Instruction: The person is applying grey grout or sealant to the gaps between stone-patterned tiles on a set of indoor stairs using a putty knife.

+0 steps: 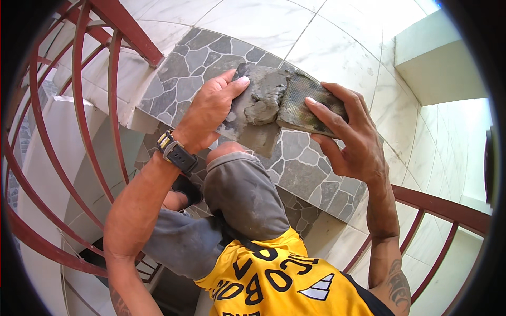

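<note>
My left hand (pixel 208 105) grips the left edge of a thin flat grey plate (pixel 263 141), thumb on top. A lump of wet grey mortar (pixel 263 107) sits on the plate, with more smeared around it. In my right hand (pixel 350 131) is a thick rectangular block (pixel 305 100) with a grid-textured, grey-green face. Its left edge meets the mortar at the plate's right side. My right fingers lie across the block's face and right end. Whether the block is a piece of tile or a pad, I cannot tell.
Beneath my hands is a stair tread (pixel 300 168) with a grey stone pattern. White marbled tiles (pixel 337 47) cover the floor beyond. A dark red metal railing (pixel 79 89) curves along the left, and another red railing (pixel 437 206) stands at right. My bent knee (pixel 232 152) is just below the plate.
</note>
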A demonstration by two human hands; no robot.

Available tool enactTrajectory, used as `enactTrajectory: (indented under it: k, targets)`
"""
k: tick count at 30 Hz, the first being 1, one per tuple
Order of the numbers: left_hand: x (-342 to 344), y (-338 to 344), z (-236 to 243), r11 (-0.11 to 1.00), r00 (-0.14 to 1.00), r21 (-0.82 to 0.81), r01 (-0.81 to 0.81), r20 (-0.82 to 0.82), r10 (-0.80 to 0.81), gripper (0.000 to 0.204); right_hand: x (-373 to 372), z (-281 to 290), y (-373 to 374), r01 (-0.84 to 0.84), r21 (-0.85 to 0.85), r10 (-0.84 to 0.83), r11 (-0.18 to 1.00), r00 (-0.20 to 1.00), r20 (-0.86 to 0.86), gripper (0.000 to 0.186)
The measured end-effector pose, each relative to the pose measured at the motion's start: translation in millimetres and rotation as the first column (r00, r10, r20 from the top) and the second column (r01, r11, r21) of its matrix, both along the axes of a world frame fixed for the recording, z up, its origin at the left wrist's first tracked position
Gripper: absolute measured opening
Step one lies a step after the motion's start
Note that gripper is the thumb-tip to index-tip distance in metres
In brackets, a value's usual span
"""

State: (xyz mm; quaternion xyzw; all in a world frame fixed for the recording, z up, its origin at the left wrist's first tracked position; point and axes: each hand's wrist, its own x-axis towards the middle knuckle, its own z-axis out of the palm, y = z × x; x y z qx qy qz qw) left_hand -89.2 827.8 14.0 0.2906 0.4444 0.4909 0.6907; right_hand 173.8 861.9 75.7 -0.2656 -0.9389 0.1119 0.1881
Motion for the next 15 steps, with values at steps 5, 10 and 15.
enactTrajectory:
  k: [5, 10, 15]
  targets:
    - [3.0, 0.9, -1.1, 1.0, 1.0, 0.015, 0.005, 0.005, -0.005, 0.032, 4.7, -2.2, 2.1, -0.001, 0.025, -0.002, 1.0, 0.995, 0.096, 0.053]
    - [-0.9, 5.1, -3.0, 0.999, 0.997, 0.022, -0.032, 0.067, 0.03, 0.027, 22.0, 1.9, 12.1, 0.014, 0.026, -0.018, 1.0, 0.986, 0.163, 0.043]
    - [-5.2, 2.9, 13.1, 0.993, 0.993, 0.009, -0.114, 0.039, 0.114, 0.026, 62.9, -31.9, 26.0, 0.057, -0.808, -0.248, 0.586, 0.962, -0.112, 0.041]
